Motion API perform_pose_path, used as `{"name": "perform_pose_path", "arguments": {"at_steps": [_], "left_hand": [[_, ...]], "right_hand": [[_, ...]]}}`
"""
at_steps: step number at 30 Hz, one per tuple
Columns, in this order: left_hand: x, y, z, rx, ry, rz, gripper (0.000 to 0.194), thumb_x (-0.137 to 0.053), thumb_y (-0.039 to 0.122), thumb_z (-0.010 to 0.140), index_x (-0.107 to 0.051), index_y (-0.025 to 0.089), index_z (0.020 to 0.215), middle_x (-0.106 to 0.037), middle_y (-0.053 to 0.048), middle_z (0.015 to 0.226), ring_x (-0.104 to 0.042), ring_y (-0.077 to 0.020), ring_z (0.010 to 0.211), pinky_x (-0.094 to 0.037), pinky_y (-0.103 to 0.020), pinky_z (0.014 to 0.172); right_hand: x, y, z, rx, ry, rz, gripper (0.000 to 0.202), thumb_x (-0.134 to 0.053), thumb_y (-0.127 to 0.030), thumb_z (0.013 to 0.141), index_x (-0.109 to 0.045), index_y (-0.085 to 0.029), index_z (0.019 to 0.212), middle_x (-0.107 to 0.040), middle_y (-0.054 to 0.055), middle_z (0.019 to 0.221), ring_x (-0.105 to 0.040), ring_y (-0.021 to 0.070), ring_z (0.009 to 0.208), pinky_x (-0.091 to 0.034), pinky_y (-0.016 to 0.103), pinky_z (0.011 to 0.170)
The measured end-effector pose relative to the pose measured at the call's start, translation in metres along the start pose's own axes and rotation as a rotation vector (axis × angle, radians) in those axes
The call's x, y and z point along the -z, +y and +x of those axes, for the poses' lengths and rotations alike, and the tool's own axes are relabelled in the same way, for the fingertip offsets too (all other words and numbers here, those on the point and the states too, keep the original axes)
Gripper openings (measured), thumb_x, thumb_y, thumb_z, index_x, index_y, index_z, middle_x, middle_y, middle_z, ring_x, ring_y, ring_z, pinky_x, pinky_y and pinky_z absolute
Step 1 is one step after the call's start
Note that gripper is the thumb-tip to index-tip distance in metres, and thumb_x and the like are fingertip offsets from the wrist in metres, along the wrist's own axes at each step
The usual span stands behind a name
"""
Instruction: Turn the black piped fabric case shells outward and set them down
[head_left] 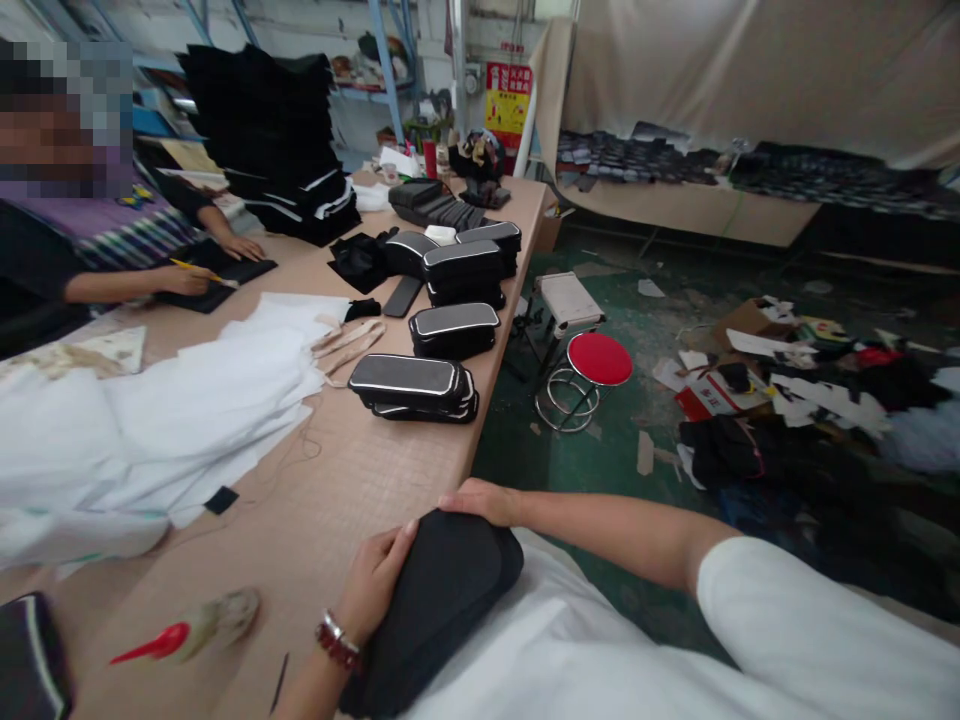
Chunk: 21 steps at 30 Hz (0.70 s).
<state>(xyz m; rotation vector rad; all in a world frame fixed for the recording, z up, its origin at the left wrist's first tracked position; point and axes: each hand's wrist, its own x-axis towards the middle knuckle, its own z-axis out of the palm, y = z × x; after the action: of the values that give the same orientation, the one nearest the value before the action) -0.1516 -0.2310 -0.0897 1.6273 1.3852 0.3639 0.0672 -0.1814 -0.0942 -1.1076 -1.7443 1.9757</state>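
A stack of dark, rounded flat pieces leans between my body and the table's front edge. My left hand, with a bracelet at its wrist, grips the left side of this stack, thumb on top. My right hand is closed round the far end of it. Ahead on the tabletop sit black cases with white piping, some piled on one another. To the left of my hands lies a glue bottle with a red nozzle.
White fabric sheets cover much of the left tabletop. Across the table a person's hand holds a yellow brush over a black piece. A tall black stack stands behind. A red stool stands right of the table, near scattered boxes.
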Motion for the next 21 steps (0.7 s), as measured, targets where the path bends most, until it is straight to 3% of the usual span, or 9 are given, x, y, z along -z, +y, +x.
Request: {"name": "perform_pose_path", "arguments": {"at_steps": [3,5,7,9,12,13,15,18,21], "left_hand": [[0.019,0.0,0.011,-0.02,-0.065,0.325,0.061,-0.027,0.063,0.089,-0.068,0.019,0.074,-0.068,-0.006,0.065,-0.062,-0.0208,0.063,-0.042,-0.03,0.059],[0.034,-0.002,0.019,-0.09,0.013,0.622,0.057,-0.031,0.064,0.088,-0.066,0.02,0.076,-0.068,-0.007,0.067,-0.063,-0.0225,0.065,-0.04,-0.031,0.061],[0.048,-0.009,0.027,-0.194,0.107,0.803,0.053,-0.035,0.063,0.087,-0.066,0.019,0.081,-0.07,-0.01,0.075,-0.065,-0.0255,0.072,-0.043,-0.034,0.068],[0.061,-0.021,0.035,-0.31,0.187,0.844,0.048,-0.041,0.058,0.087,-0.066,0.017,0.093,-0.071,-0.014,0.091,-0.065,-0.0282,0.088,-0.044,-0.039,0.083],[0.071,-0.053,0.048,-0.402,0.29,0.81,0.044,-0.042,0.038,0.091,-0.054,0.015,0.127,-0.057,-0.016,0.133,-0.047,-0.0288,0.128,-0.026,-0.045,0.111],[0.07,-0.067,0.051,-0.382,0.299,0.799,0.047,-0.041,0.03,0.091,-0.046,0.017,0.136,-0.047,-0.014,0.144,-0.035,-0.0278,0.138,-0.019,-0.046,0.115],[0.062,-0.097,0.056,-0.245,0.209,0.762,0.057,-0.04,0.017,0.087,-0.037,0.02,0.143,-0.032,-0.01,0.154,-0.018,-0.027,0.145,-0.014,-0.051,0.116],[0.047,-0.138,0.055,-0.039,-0.021,0.664,0.056,-0.045,0.011,0.078,-0.051,0.019,0.134,-0.04,-0.013,0.149,-0.027,-0.03,0.142,-0.028,-0.053,0.112],[0.055,-0.162,0.041,-0.004,-0.045,0.599,0.047,-0.047,0.022,0.082,-0.057,0.015,0.127,-0.047,-0.014,0.144,-0.035,-0.0286,0.138,-0.036,-0.046,0.109]], "right_hand": [[0.019,-0.014,0.006,-0.001,-0.303,-0.325,0.05,-0.068,-0.062,0.069,-0.065,-0.015,0.087,-0.06,-0.002,0.075,-0.055,0.0125,0.071,-0.043,0.022,0.063],[0.026,-0.022,0.013,0.007,-0.316,-0.459,0.057,-0.076,-0.055,0.063,-0.063,-0.016,0.102,-0.063,0.0,0.086,-0.058,0.0149,0.077,-0.045,0.023,0.065],[0.026,-0.023,0.023,0.07,-0.156,-0.56,0.056,-0.076,-0.046,0.066,-0.061,-0.014,0.11,-0.065,0.003,0.093,-0.06,0.0171,0.082,-0.046,0.025,0.07],[0.019,-0.016,0.037,0.197,0.088,-0.701,0.048,-0.071,-0.035,0.073,-0.059,-0.013,0.114,-0.066,0.007,0.098,-0.06,0.0206,0.09,-0.047,0.031,0.08],[0.002,0.008,0.061,0.408,0.334,-0.984,0.044,-0.056,-0.021,0.083,-0.051,-0.012,0.126,-0.059,0.016,0.126,-0.05,0.0275,0.117,-0.036,0.044,0.101],[-0.005,0.018,0.068,0.424,0.338,-1.071,0.044,-0.048,-0.018,0.087,-0.048,-0.012,0.131,-0.052,0.017,0.136,-0.043,0.0283,0.126,-0.031,0.047,0.105],[-0.016,0.04,0.081,0.355,0.261,-1.193,0.045,-0.035,-0.012,0.092,-0.043,-0.013,0.136,-0.039,0.015,0.149,-0.032,0.0272,0.136,-0.026,0.05,0.109],[-0.027,0.067,0.092,0.205,0.148,-1.244,0.047,-0.038,-0.012,0.09,-0.042,-0.011,0.137,-0.036,0.015,0.15,-0.03,0.0274,0.138,-0.03,0.05,0.106],[-0.028,0.074,0.095,0.166,0.169,-1.235,0.054,-0.052,-0.023,0.085,-0.042,-0.011,0.137,-0.037,0.017,0.149,-0.034,0.0286,0.136,-0.033,0.048,0.104]]}}
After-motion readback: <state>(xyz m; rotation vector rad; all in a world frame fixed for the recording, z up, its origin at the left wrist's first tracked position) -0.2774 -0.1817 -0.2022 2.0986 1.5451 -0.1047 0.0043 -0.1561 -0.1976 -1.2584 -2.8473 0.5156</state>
